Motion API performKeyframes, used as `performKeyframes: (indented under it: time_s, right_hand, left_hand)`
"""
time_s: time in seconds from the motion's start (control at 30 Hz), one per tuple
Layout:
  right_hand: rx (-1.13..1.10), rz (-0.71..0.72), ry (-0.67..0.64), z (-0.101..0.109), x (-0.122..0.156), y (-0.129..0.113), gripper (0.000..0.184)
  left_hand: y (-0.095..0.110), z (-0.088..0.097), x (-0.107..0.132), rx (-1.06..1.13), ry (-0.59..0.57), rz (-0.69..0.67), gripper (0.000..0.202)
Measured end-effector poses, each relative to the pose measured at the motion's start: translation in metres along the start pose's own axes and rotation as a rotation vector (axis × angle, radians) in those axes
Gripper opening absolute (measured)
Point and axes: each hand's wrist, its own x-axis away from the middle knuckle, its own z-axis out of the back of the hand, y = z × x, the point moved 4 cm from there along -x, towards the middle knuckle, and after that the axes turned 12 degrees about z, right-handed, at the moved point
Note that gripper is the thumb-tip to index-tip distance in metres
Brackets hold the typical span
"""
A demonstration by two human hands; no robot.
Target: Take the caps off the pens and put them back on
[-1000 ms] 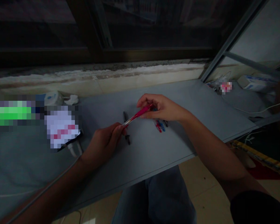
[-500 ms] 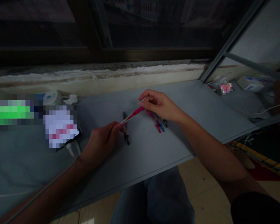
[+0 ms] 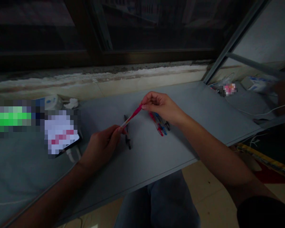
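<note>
Just above the grey desktop, a pink pen is being held on a slant between both hands. The right hand is pinching the pink end with thumb and fingertips, and it's sitting closer to the left hand than it was a moment ago, so the gap between them is shrinking. The left hand is curled shut around the pale end.

Below the pen, past the desk edge, the person's jeans and a beige tiled floor are showing. Right under the pen, a black pen is lying on the desk, and just right of it a bunch of red and blue pens is lying too. Left of the pen, a pixelated white-and-pink item is sitting near a white tub and a crumpled tissue. Behind the pen, a stained ledge is running along under a dark window frame, and far right a white box is sitting by a metal strut.
</note>
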Motion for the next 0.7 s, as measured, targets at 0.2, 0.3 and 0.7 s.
performKeyframes:
  time_s: [0.2, 0.3, 0.7]
  right_hand:
    - [-0.102, 0.031, 0.088, 0.007, -0.004, -0.006, 0.037]
    - [-0.079, 0.037, 0.14, 0.012, -0.005, -0.006, 0.039]
    - [-0.083, 0.007, 0.234, 0.019, -0.005, -0.006, 0.029]
  left_hand:
    - [0.006, 0.001, -0.001, -0.05, 0.047, -0.102, 0.043]
    - [0.008, 0.0, -0.001, -0.054, 0.041, -0.101, 0.041]
    - [0.008, 0.001, 0.0, -0.053, 0.041, -0.048, 0.042]
